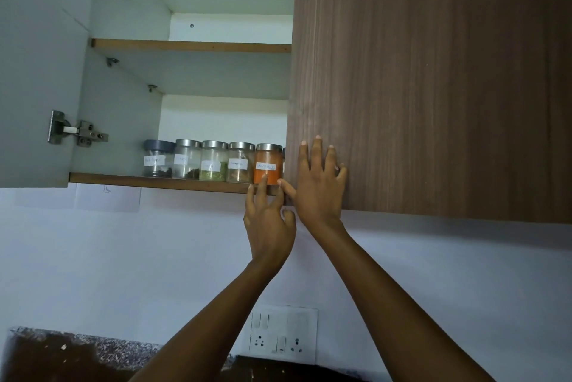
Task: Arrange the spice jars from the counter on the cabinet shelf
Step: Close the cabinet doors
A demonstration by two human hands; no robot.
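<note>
Several glass spice jars with white labels stand in a row on the lower cabinet shelf [161,181]. From the left: a dark-lidded jar [158,158], then steel-lidded jars, one with green spice [213,165], and an orange-filled jar [268,165] at the right end. A further jar is mostly hidden behind the closed door. My left hand [268,220] reaches up with fingers spread, its fingertips at the shelf edge just under the orange jar, holding nothing. My right hand [318,183] lies flat with fingers apart on the closed brown door [433,78], near its left edge.
The left cabinet door [37,72] stands open, with steel hinges [77,131]. The upper shelf [192,45] holds nothing visible. A white wall with a socket panel [283,333] lies below. A speckled granite counter [62,357] runs along the bottom.
</note>
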